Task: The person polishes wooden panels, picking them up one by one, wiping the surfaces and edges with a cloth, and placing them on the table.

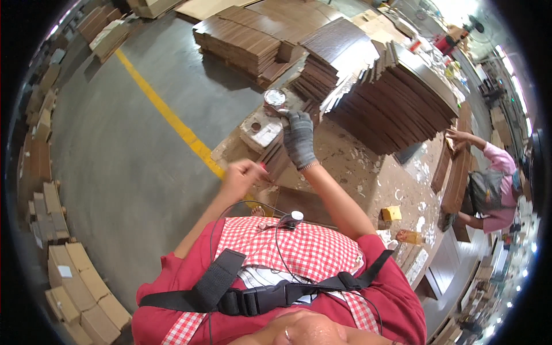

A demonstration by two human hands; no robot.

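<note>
My right hand [299,141], in a grey knit glove, reaches over the worktable with its fingers curled against the near side of a small round can [275,98] with a pale top. Just below the can sits a white-smeared box [261,131] with a dark round spot on it. Bare and blurred by motion, my left hand [240,175] is closed at the table's left edge. A small pinkish-red thing [263,167] shows at its fingertips; its kind is not clear. Narrow brown wood strips [277,154] lie between my hands.
The paint-spattered worktable [351,172] bears a tall stack of brown boards [397,98], a yellow sponge-like block [391,213] and a bottle [409,237]. A co-worker [497,184] in pink handles long brown pieces at right. More board stacks [247,43] stand beyond; cartons [86,282] line the left.
</note>
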